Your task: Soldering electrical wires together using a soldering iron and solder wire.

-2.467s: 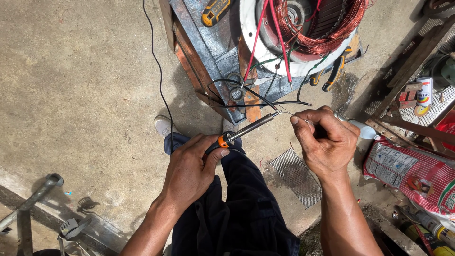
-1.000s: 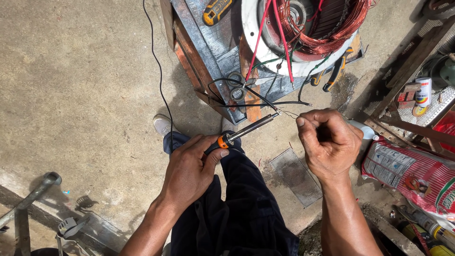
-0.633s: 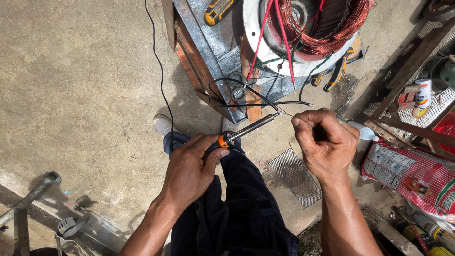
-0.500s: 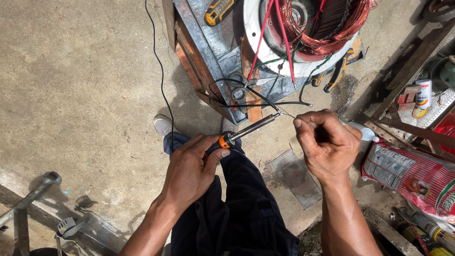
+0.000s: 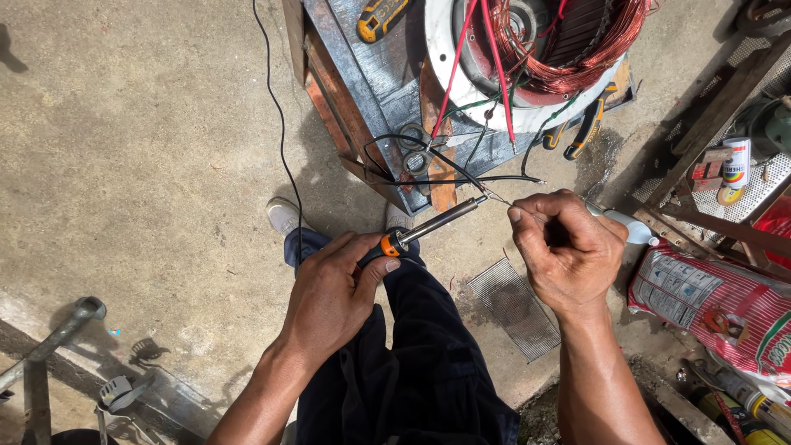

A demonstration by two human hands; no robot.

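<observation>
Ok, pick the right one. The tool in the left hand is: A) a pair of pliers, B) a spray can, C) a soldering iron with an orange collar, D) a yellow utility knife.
C: the left hand grips a soldering iron with an orange collar and a long metal barrel, its tip at the thin wire pinched by the right hand.

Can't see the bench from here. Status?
Left hand gripping soldering iron. Right hand pinching thin wire at iron's tip. Black leads looped close behind the joint.
</observation>
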